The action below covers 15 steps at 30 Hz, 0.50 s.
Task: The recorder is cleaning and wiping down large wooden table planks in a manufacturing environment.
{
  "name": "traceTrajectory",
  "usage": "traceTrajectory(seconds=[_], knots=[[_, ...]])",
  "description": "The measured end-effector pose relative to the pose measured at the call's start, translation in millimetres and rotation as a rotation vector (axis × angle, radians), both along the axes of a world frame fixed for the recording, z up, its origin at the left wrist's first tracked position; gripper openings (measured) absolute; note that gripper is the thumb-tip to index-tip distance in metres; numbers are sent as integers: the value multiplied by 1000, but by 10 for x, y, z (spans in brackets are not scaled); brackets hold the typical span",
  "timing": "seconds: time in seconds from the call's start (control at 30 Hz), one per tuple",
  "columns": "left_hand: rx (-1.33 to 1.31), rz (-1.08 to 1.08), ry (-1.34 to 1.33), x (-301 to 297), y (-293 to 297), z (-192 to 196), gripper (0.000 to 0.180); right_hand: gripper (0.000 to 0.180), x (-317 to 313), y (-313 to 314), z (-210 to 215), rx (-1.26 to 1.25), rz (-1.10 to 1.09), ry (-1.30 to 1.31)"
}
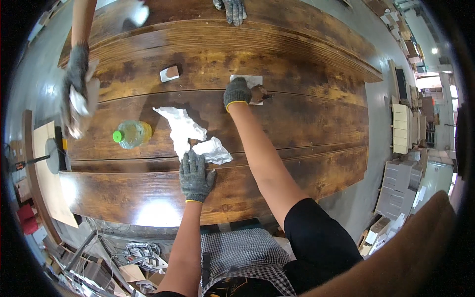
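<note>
My left hand (196,176), in a dark grey knit glove, lies flat on the near brown-stained wooden board (257,185). Its fingertips meet the edge of a crumpled white cloth or paper (184,126). Farther off, my right hand (238,91), gloved alike, is closed and pressed down over a flat white sheet (247,79). A brown lump with a dark tip (259,94) shows at its right side; whether my fingers hold it is hidden. Left of the crumpled white piece is a clear bottle (133,134) with a green cap and yellowish liquid.
A small white and brown block (169,74) sits on the boards. Across from me, a co-worker's gloved hand (76,94), motion-blurred, holds something white; another gloved hand (232,10) rests at the far edge. A round dark disc (53,155) stands at the left.
</note>
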<state>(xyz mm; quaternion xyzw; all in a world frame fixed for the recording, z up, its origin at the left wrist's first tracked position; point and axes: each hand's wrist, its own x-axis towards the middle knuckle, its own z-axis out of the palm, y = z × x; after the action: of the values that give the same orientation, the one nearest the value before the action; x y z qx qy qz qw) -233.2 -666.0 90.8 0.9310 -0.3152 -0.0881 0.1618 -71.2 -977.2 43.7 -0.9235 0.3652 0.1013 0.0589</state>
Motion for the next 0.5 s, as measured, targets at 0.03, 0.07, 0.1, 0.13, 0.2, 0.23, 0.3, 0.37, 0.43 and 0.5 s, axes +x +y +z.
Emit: traceTrajectory(seconds=[0.03,0.07,0.1,0.13,0.2,0.23,0.3,0.37,0.43,0.5], knots=[[-6,1,-10,5,-15,-12,67,40,-5,45,1,-187,45,-1],[30,8,10,-14,-28,-15,67,31,-26,21,20,-76,3,-103],[27,-13,13,-3,-42,-32,67,31,-22,-2,31,-80,-19,-99],[53,22,-7,-23,146,-92,67,27,19,281,130,38,-21,-237],[41,37,-35,-5,148,-100,69,22,23,306,174,102,-37,-428],[42,25,-52,-8,25,-96,70,20,-4,147,114,68,-38,-472],[20,2,-109,3,-15,-110,69,22,-30,130,71,123,-91,-594],[50,-37,-87,-38,-372,-19,66,22,-207,-306,73,5,-43,-651],[65,-23,-178,12,14,-125,63,26,-192,288,378,257,-72,-568],[88,-38,-166,17,-71,-21,61,32,-489,355,554,128,-35,-618]])
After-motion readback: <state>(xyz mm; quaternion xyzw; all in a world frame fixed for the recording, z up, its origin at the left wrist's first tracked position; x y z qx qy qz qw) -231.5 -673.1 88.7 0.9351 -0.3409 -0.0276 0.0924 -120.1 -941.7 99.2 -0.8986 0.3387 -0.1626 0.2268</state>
